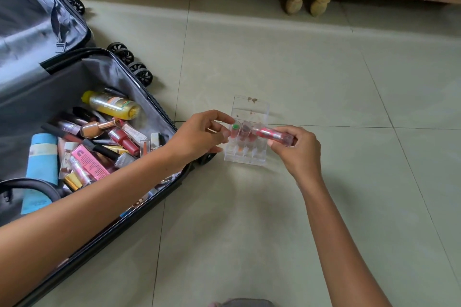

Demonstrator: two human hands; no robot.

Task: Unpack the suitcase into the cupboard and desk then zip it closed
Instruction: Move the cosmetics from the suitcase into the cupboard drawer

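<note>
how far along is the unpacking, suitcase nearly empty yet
Early. Done: a few tubes stand in the clear organizer on the floor. In hand: the right hand holds a red lipstick over it while the left hand pinches a green-topped tube in a slot. Left: the suitcase lies open, with a yellow bottle, a blue tube and many cosmetics inside; nothing zipped.

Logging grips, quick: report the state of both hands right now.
Left hand: pinching the green-topped lipstick standing in the clear organiser.
Right hand: holding a red lipstick by its clear end.
</note>
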